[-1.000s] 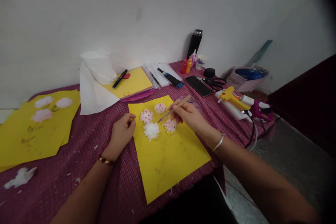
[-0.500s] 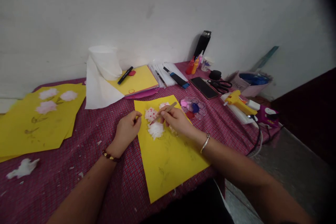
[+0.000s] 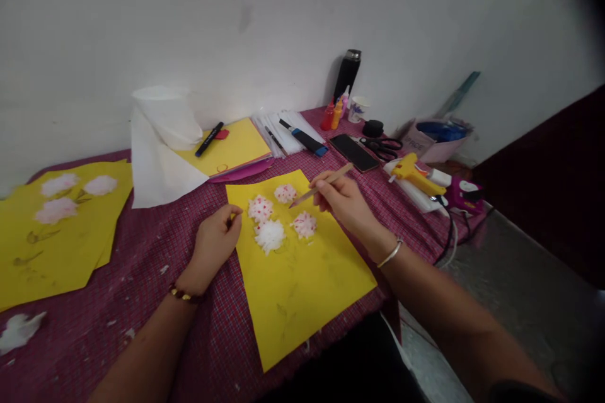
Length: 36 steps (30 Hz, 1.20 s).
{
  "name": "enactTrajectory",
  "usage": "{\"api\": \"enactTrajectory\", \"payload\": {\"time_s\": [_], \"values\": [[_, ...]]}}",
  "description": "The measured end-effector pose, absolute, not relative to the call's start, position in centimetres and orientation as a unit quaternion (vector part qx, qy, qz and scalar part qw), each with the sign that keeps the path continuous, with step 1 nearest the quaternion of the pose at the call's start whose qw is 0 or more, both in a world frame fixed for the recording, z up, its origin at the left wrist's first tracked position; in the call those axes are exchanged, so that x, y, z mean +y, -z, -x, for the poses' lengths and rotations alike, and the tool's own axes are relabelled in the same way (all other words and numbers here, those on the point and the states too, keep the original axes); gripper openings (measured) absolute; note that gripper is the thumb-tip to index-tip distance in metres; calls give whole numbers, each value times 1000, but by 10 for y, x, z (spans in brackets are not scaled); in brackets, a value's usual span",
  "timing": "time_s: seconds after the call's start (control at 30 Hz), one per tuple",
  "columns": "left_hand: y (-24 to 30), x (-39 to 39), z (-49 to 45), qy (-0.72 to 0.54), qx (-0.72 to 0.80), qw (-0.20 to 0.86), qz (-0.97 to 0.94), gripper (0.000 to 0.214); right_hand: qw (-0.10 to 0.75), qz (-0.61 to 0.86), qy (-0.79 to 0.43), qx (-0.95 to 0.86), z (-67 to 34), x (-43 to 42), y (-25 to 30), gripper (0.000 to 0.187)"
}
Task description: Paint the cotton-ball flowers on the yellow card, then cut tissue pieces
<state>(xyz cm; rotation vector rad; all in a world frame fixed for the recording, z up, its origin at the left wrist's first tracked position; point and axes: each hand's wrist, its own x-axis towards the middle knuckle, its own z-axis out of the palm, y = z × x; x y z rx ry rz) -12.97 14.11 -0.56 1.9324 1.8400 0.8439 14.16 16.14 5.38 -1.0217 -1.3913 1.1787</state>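
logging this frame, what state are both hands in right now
Left hand: partly open, loosely curled, nothing visibly held, at the edge of the yellow paper.
Right hand: closed on a slim wooden stick.

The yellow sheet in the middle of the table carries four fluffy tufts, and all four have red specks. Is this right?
Not quite: the head view shows red specks on only three tufts; the fourth tuft, lowest in the picture, is plain white. The middle yellow sheet does carry four fluffy tufts.
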Motion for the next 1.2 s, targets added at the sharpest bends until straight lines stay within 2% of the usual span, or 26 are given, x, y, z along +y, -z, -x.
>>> {"api": "enactTrajectory", "payload": {"time_s": [0.17, 0.37, 0.53, 0.83, 1.0, 1.2], "values": [[8, 143, 133, -289, 659, 177, -672, 26, 567, 483, -417, -521, -197, 161, -53, 24], [11, 145, 135, -296, 656, 179, -671, 26, 534, 549, -388, -513, -234, 168, -30, 29], [7, 143, 133, -291, 664, 179, -665, 28, 514, 549, -399, -526, -231, 173, -18, 30], [3, 142, 130, -305, 648, 187, -672, 23, 537, 494, -442, -522, -200, 168, -42, 25], [4, 141, 130, -294, 655, 173, -674, 25, 470, 429, -482, -602, -147, 164, -49, 21], [6, 141, 131, -299, 649, 175, -678, 24, 405, 404, -458, -680, -110, 164, -39, 18]]}}
